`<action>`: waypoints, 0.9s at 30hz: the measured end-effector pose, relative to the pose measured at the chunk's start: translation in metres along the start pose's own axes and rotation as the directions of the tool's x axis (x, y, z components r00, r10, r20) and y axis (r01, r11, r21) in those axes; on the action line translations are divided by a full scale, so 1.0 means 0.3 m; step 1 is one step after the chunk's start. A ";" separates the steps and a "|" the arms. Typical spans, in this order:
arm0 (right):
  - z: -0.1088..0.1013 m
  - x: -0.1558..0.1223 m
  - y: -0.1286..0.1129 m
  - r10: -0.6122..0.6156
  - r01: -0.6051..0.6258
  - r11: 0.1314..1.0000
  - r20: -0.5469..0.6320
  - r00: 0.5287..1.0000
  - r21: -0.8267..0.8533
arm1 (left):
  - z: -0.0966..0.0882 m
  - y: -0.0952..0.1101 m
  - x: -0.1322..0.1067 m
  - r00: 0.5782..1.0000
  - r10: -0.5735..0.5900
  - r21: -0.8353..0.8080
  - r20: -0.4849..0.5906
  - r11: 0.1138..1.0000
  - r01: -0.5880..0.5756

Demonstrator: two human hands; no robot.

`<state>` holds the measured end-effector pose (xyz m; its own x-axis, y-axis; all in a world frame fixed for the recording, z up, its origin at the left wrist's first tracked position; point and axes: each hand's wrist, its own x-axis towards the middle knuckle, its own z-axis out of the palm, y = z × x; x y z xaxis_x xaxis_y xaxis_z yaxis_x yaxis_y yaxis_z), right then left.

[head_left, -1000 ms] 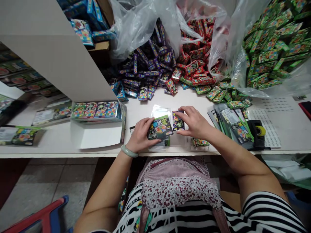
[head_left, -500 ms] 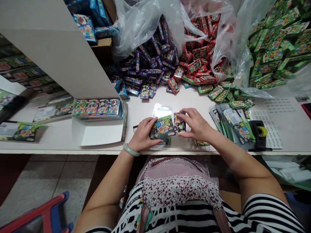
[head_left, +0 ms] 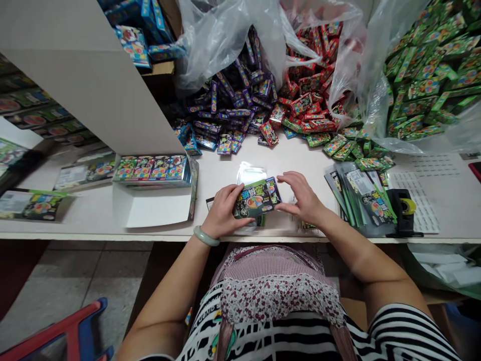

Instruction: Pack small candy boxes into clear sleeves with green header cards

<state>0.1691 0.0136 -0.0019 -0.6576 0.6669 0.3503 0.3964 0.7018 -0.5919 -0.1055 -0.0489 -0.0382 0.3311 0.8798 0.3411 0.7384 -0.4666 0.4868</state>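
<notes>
One packet [head_left: 252, 200], clamped in the left hand [head_left: 224, 211], partly hides a purple box [head_left: 275, 189] towards three o'clock; the right hand [head_left: 305, 201] spreads its fingers just beside, contact unclear.

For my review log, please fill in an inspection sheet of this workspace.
Surface: pale table, display box at left.
Things in work: black-and-green packet; small purple box at its right edge, whether inside is unclear.
Clutter: purple boxes, red boxes and green boxes heaped at the back; packet pile and tape dispenser at right.
Hands: left hand grips the packet; right hand open beside the small purple box, contact unclear.
Cables: nothing seen.
Surroundings: tiled floor; red-and-blue frame at lower left.
</notes>
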 end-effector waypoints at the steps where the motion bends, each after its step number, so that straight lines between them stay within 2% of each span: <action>1: 0.010 -0.004 -0.007 0.027 -0.027 0.999 -0.003 1.000 0.019 | 0.001 0.002 0.001 1.000 -0.001 0.005 -0.008 1.000 0.001; 4: 0.037 -0.015 -0.027 0.080 -0.092 0.989 0.101 0.992 0.115 | 0.008 0.007 0.005 1.000 0.021 -0.001 0.002 1.000 -0.021; 5: 0.042 -0.015 -0.029 0.101 -0.117 0.980 0.103 0.989 0.159 | 0.010 0.009 0.005 1.000 0.023 -0.006 0.002 1.000 -0.023; 7: 0.045 0.003 -0.018 0.183 -0.175 0.948 -0.006 0.983 0.267 | 0.008 0.011 0.001 1.000 0.002 -0.024 -0.017 1.000 -0.002; 10: 0.067 0.109 0.038 0.325 -0.219 0.895 -0.234 0.916 0.389 | -0.014 0.012 -0.019 0.997 -0.046 -0.093 -0.063 0.995 0.040; 12: 0.121 0.243 0.082 0.302 -0.199 0.906 -0.241 0.922 0.374 | -0.040 0.015 -0.039 0.993 -0.070 -0.145 -0.096 0.988 0.055; 15: 0.263 0.495 0.109 0.127 -0.119 0.969 -0.023 0.992 0.216 | -0.080 0.022 -0.076 0.977 -0.123 -0.183 -0.176 0.979 0.090; 17: 0.368 0.656 0.096 0.024 -0.021 1.000 0.165 0.986 -0.020 | -0.102 0.024 -0.104 0.961 -0.158 -0.202 -0.226 0.973 0.113; 18: 0.416 0.727 0.082 -0.010 0.041 0.990 0.217 0.976 -0.138 | -0.111 0.024 -0.119 0.956 -0.173 -0.212 -0.236 0.969 0.123; 20: 0.494 0.844 0.052 -0.079 0.149 0.947 0.245 0.966 -0.283 | -0.123 0.019 -0.148 0.953 -0.196 -0.226 -0.233 0.964 0.143; 23: 0.571 0.970 0.018 -0.168 0.260 0.905 0.279 0.945 -0.338 | -0.134 0.004 -0.180 0.951 -0.214 -0.220 -0.221 0.961 0.165; 27: 0.625 1.064 0.015 -0.190 0.341 0.865 0.386 0.903 -0.370 | -0.141 -0.014 -0.191 0.946 -0.226 -0.226 -0.231 0.959 0.174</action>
<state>-0.1591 0.1826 -0.0287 -0.9164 0.3716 0.1486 0.3555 0.9264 -0.1242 -0.1524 -0.1011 -0.0257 0.0106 0.9170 0.3987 0.6329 -0.3148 0.7074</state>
